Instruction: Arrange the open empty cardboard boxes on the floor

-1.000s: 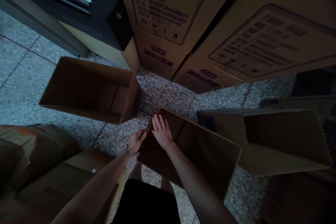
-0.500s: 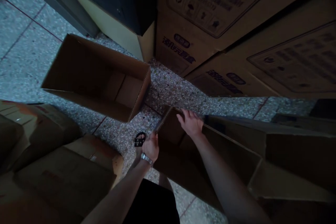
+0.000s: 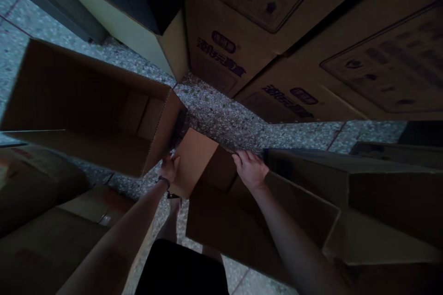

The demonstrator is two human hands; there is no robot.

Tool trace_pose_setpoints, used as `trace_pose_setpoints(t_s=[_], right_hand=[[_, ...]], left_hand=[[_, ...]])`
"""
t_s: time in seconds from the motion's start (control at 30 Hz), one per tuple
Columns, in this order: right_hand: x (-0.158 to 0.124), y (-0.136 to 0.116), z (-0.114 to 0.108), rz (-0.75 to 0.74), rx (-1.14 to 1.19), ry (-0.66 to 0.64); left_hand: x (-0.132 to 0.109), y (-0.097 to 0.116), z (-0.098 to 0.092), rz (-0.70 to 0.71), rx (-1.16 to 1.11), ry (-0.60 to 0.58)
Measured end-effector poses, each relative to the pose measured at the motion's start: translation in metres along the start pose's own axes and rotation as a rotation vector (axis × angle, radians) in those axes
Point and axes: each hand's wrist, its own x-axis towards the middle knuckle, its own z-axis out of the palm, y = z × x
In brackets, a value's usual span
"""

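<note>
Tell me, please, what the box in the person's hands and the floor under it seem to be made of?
The box looks like plain brown corrugated cardboard, matt and unprinted; a fluted edge shows on the open box beside it. The left hand holds its end flap, and the right hand rests on its rim. The floor seems to be terrazzo: grey, speckled with small chips, with thin dividing lines.

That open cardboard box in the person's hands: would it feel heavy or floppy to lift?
Probably light: the cardboard box looks empty inside. Its flap bends outward under the left hand, so likely floppy at the edges. The right hand grips its far rim.
</note>
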Motion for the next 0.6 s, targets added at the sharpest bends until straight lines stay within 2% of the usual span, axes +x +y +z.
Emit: trace_pose_setpoints(t_s=[0.1, 0.17, 0.23, 0.33, 0.43, 0.53, 0.6], right_hand=[[-0.002, -0.001, 0.001, -0.035, -0.043, 0.066], [-0.003, -0.002, 0.002, -0.033, -0.064, 0.085], [-0.002, -0.002, 0.003, -0.016, -0.067, 0.069], [-0.001, -0.002, 0.002, -0.001, -0.060, 0.049], [-0.001, -0.002, 0.002, -0.031, -0.072, 0.094], [0.000, -0.001, 0.003, -0.056, -0.087, 0.148], [0.000, -0.001, 0.005, -0.057, -0.091, 0.139]], left_hand=[[0.021, 0.018, 0.032, -0.006, 0.025, 0.074], [0.020, 0.029, 0.051, 0.061, 0.033, 0.048], [0.010, 0.036, 0.063, 0.138, 0.026, -0.008], [-0.012, 0.039, 0.071, 0.221, 0.029, -0.162], [-0.024, 0.037, 0.075, 0.301, 0.064, -0.291], [-0.017, 0.035, 0.079, 0.382, 0.009, -0.412], [-0.007, 0.035, 0.082, 0.404, -0.029, -0.486]])
